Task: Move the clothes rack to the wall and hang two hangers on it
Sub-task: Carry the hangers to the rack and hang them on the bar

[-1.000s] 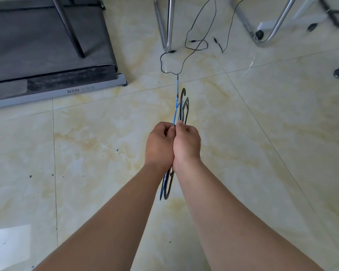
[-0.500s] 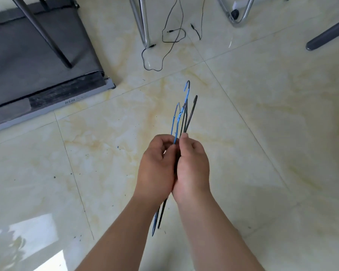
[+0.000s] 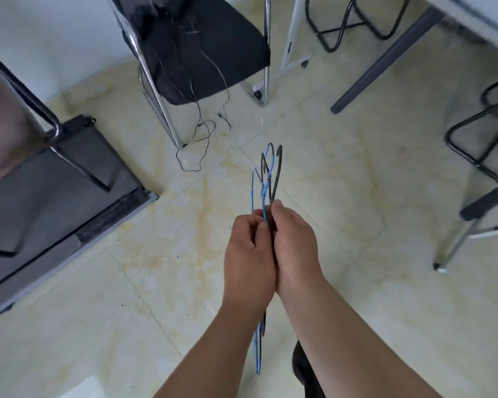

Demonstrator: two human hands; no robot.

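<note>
Left hand: your left hand (image 3: 249,258) is closed around the blue hanger (image 3: 263,193), pressed palm to palm against the other hand.
Right hand: your right hand (image 3: 295,245) is closed on the dark grey hanger (image 3: 277,170).
Hangers: you hold both edge-on between your palms, above the tiled floor (image 3: 357,196); hooks point away from you, lower ends stick out beneath your wrists.
Surroundings: a black chair (image 3: 202,44) stands ahead, thin black cables (image 3: 199,139) trailing below it; a treadmill (image 3: 55,179) lies to your left.

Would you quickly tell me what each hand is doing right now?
Left hand: closed on the hangers.
Right hand: closed on the same hangers.
</note>
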